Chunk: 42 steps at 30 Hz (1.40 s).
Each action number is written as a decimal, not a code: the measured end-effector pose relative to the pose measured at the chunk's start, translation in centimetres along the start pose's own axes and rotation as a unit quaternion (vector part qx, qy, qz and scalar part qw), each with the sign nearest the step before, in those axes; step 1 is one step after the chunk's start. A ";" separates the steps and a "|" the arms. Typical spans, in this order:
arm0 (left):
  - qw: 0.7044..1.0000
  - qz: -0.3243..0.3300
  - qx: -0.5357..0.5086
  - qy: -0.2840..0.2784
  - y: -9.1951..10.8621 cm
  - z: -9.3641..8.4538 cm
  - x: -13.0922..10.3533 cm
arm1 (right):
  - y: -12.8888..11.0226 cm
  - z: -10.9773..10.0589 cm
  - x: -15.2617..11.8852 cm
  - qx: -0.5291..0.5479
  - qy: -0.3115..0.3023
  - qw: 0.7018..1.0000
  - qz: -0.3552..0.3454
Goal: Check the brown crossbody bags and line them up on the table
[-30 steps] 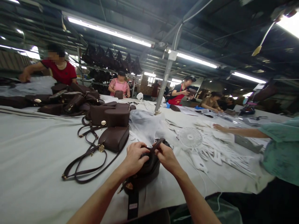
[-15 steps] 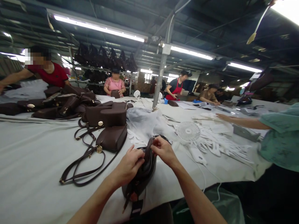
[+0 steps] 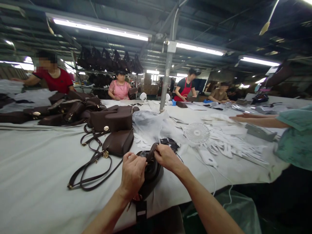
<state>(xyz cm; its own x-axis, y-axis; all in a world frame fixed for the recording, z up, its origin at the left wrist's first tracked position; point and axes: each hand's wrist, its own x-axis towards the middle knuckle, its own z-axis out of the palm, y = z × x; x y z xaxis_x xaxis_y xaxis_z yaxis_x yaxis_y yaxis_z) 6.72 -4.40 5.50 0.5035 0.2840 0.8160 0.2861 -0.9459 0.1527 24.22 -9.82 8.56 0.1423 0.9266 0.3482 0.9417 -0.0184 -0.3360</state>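
A dark brown handbag (image 3: 154, 178) stands on the white-covered table in front of me, its top facing up. My right hand (image 3: 167, 157) pinches the bag's raised handle (image 3: 152, 154) from the right. On the left side of the opening, my left hand (image 3: 133, 170) is closed at the bag's rim; its fingertips are partly hidden, and it seems to grip the edge. A black tag (image 3: 141, 210) hangs from the near end of the bag over the table edge. Left of it lie more brown handbags (image 3: 118, 143) with long straps (image 3: 94, 180).
A white fan (image 3: 198, 133) with a cable lies to the right, beside white cut pieces (image 3: 226, 149). Clear plastic bags (image 3: 152, 125) and black tags (image 3: 170, 143) lie beyond the handbag. A metal post (image 3: 166, 74) rises behind. A co-worker's arm (image 3: 260, 119) reaches in from the right.
My left hand has turned and closed more tightly at the bag's rim, its back now toward me. The right hand has shifted slightly left and down along the handle.
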 end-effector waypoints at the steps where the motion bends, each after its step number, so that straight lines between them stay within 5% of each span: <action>1: 1.000 0.006 -0.007 -0.011 -0.3 -0.1 0.1 | 0.0 -0.1 -0.1 0.016 0.010 1.000 0.004; 5: 1.000 -0.023 0.009 -0.014 -0.3 -0.9 0.4 | 0.2 -0.4 -0.7 0.098 0.087 0.991 0.026; 9: 0.997 0.018 -0.065 -0.046 2.8 -0.8 -0.4 | -0.2 -0.3 -0.6 0.147 0.130 0.979 0.054; 13: 0.995 -0.060 -0.029 -0.072 5.0 0.9 -0.2 | -0.9 -0.8 -1.0 0.240 0.117 0.959 0.090; 17: 0.973 -0.142 0.081 -0.163 4.3 1.2 1.7 | -2.0 -1.3 -2.6 0.240 0.106 0.962 0.081; 20: 0.965 -0.117 0.080 -0.221 3.8 0.6 2.5 | -2.5 -1.2 -4.1 0.189 0.116 0.973 0.070; 28: 0.968 -0.062 0.032 -0.240 5.0 1.1 2.1 | 0.0 -0.9 -7.5 0.250 0.040 0.967 0.026; 32: 0.971 0.036 0.044 -0.230 3.7 0.5 2.0 | 1.8 -1.4 -7.7 0.101 0.075 0.991 -0.041; 36: 0.969 0.106 0.052 -0.217 2.2 -0.4 2.0 | -0.1 -1.2 -6.8 -0.149 -0.041 0.987 -0.047; 42: 0.976 -0.040 0.115 -0.179 1.6 -1.3 0.4 | -5.9 0.2 -4.6 -0.238 -0.114 0.964 0.015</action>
<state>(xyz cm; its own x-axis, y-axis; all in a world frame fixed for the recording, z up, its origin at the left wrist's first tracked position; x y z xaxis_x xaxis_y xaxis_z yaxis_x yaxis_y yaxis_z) 6.32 -5.98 6.78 0.7126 0.4310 0.5536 0.4905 -0.8702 0.0461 17.92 -13.91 8.72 0.1514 0.9805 0.1250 0.9792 -0.1660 0.1167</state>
